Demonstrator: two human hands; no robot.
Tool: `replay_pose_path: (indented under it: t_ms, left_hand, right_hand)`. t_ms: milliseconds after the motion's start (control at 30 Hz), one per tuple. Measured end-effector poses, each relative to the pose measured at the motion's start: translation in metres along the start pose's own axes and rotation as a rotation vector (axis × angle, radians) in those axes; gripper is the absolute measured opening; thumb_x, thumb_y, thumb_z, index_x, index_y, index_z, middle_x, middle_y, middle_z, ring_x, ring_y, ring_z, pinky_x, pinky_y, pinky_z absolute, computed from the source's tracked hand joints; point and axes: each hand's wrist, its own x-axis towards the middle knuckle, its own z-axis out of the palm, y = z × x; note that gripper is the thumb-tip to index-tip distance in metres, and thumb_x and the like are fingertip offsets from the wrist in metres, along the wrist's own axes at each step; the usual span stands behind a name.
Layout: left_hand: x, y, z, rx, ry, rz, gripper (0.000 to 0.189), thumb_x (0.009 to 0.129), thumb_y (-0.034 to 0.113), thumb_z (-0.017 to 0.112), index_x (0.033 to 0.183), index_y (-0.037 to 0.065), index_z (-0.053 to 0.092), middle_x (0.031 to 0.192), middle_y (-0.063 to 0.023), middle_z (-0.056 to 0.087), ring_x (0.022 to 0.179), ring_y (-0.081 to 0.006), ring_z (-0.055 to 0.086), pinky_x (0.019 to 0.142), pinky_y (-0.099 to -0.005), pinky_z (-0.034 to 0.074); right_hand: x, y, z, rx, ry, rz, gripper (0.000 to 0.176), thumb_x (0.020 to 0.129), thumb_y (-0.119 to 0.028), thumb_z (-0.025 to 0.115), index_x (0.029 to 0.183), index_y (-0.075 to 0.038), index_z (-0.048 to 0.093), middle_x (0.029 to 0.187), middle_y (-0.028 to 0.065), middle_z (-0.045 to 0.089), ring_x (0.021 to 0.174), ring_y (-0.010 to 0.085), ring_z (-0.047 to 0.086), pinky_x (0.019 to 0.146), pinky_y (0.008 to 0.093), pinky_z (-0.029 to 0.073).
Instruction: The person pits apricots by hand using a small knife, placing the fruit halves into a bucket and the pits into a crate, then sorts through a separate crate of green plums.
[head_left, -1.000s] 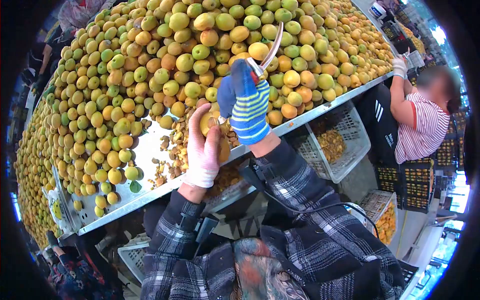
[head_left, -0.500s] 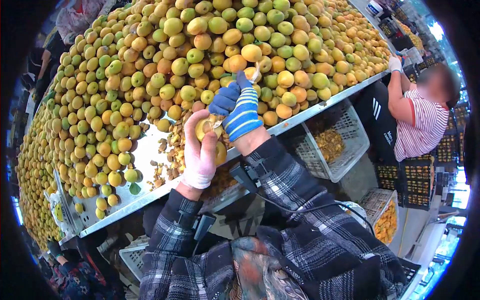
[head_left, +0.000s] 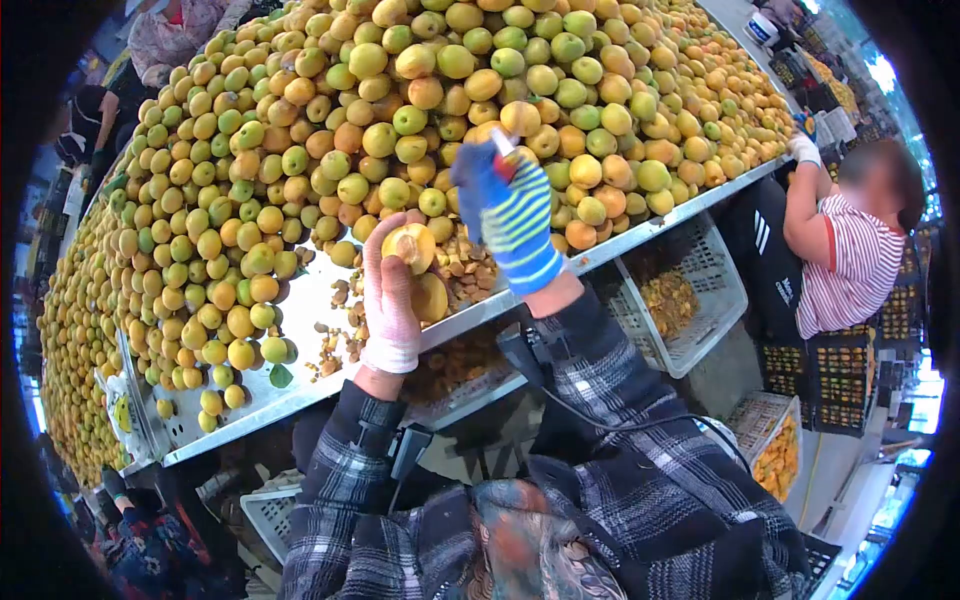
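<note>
Fingers [head_left: 373,262] of the pink-and-white-gloved left hand [head_left: 390,312] are curled around a cut-open round yellow fruit [head_left: 408,248] at ten o'clock; a blurred red-and-white tool [head_left: 504,150] is gripped by the blue-striped-gloved right hand [head_left: 512,215] at twelve.

Black-and-white plaid sleeves [head_left: 335,490]
The left glove [head_left: 392,322] is pale, the right glove [head_left: 515,225] striped blue and yellow; a black cable [head_left: 625,426] crosses the right sleeve [head_left: 592,375].

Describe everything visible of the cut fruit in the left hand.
The cut fruit is rounded and yellow-orange, with smooth-looking skin and moist-looking flesh. Its cut face, paler inside, faces the camera. The gloved left hand holds it near the front edge of the table. Whether a stone remains is unclear.
</note>
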Motion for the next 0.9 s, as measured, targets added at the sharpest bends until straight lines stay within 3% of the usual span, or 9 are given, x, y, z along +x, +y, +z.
replay_pose_path:
  t_ms: [33, 67, 100, 167, 233, 467, 600, 767, 900]
  left_hand:
    - [0.005, 0.013, 0.003, -0.121, -0.023, -0.022, 0.064, 0.093, 0.053, 0.046, 0.133, 0.003, 0.040, 0.129, -0.0101, 0.048, 0.118, -0.0184, 0.046, 0.103, -0.0319, 0.032]
    - [0.005, 0.034, -0.007, -0.479, -0.435, 0.013, 0.069, 0.091, 0.060, 0.042, 0.134, 0.006, 0.038, 0.121, -0.0102, 0.051, 0.110, -0.0206, 0.051, 0.098, -0.0327, 0.039]
    - [0.004, 0.026, -0.007, -0.478, -0.435, 0.016, 0.069, 0.091, 0.060, 0.042, 0.134, 0.006, 0.038, 0.121, -0.0102, 0.051, 0.110, -0.0206, 0.051, 0.098, -0.0327, 0.039]
    - [0.004, 0.001, -0.002, -0.162, 0.044, 0.025, 0.070, 0.092, 0.058, 0.043, 0.135, 0.002, 0.039, 0.128, -0.0099, 0.048, 0.119, -0.0187, 0.046, 0.104, -0.0318, 0.032]
    - [0.006, 0.002, -0.001, -0.202, 0.068, 0.046, 0.065, 0.095, 0.053, 0.041, 0.135, 0.002, 0.038, 0.126, -0.0100, 0.049, 0.116, -0.0181, 0.048, 0.103, -0.0313, 0.033]
    - [0.004, 0.008, -0.007, -0.141, 0.062, -0.086, 0.049, 0.098, 0.045, 0.041, 0.124, 0.004, 0.050, 0.106, -0.0036, 0.057, 0.097, -0.0112, 0.052, 0.090, -0.0257, 0.040]
    - [0.003, -0.001, -0.019, 0.073, 0.070, -0.130, 0.048, 0.100, 0.041, 0.035, 0.118, 0.001, 0.055, 0.110, -0.0085, 0.059, 0.104, -0.0182, 0.053, 0.095, -0.0326, 0.039]
    - [0.004, -0.026, -0.037, 0.136, 0.064, -0.174, 0.040, 0.099, 0.034, 0.039, 0.118, 0.002, 0.056, 0.109, -0.0086, 0.060, 0.103, -0.0164, 0.053, 0.094, -0.0316, 0.039]
    - [-0.003, 0.023, -0.027, 0.377, 0.050, -0.231, 0.032, 0.096, 0.021, 0.042, 0.118, 0.001, 0.054, 0.107, -0.0097, 0.060, 0.103, -0.0188, 0.054, 0.094, -0.0305, 0.039]
  right_hand:
    - [-0.002, 0.011, 0.000, -0.319, -0.062, -0.183, 0.024, 0.086, -0.027, 0.067, 0.077, -0.006, 0.060, 0.059, 0.0001, 0.056, 0.053, 0.0076, 0.051, 0.047, 0.0261, 0.038]
    - [-0.004, 0.020, -0.002, -0.638, -0.119, -0.367, 0.022, 0.083, -0.022, 0.070, 0.087, -0.001, 0.064, 0.065, 0.0032, 0.062, 0.063, 0.0084, 0.058, 0.055, 0.0262, 0.045]
    - [-0.007, 0.026, -0.004, -0.785, -0.207, -0.389, 0.030, 0.082, -0.029, 0.071, 0.092, -0.002, 0.063, 0.066, 0.0089, 0.064, 0.061, 0.0151, 0.062, 0.056, 0.0297, 0.047]
    - [-0.021, 0.031, 0.001, -1.165, -0.228, -0.421, 0.037, 0.080, -0.036, 0.072, 0.095, -0.003, 0.062, 0.069, 0.0142, 0.063, 0.064, 0.0260, 0.064, 0.057, 0.0338, 0.049]
    - [-0.024, 0.040, -0.001, -1.087, -0.323, -0.576, 0.033, 0.077, -0.032, 0.072, 0.096, -0.007, 0.063, 0.075, 0.0145, 0.065, 0.067, 0.0324, 0.064, 0.059, 0.0388, 0.050]
    - [-0.028, 0.053, 0.000, -1.054, -0.352, -0.487, 0.023, 0.075, -0.024, 0.067, 0.087, -0.008, 0.054, 0.067, 0.0155, 0.061, 0.065, 0.0353, 0.062, 0.057, 0.0450, 0.049]
    - [-0.035, 0.045, 0.003, -1.062, -0.449, -0.488, 0.026, 0.078, -0.019, 0.065, 0.102, -0.013, 0.057, 0.084, 0.0129, 0.065, 0.069, 0.0357, 0.063, 0.060, 0.0448, 0.050]
    - [-0.035, 0.057, 0.003, -1.106, -0.419, -0.339, 0.027, 0.078, -0.022, 0.065, 0.099, -0.007, 0.057, 0.079, 0.0188, 0.064, 0.074, 0.0379, 0.063, 0.064, 0.0451, 0.051]
    - [-0.017, 0.069, -0.001, -0.572, -0.236, -0.321, 0.023, 0.077, -0.018, 0.067, 0.092, -0.002, 0.060, 0.077, 0.0120, 0.065, 0.070, 0.0240, 0.063, 0.062, 0.0354, 0.050]
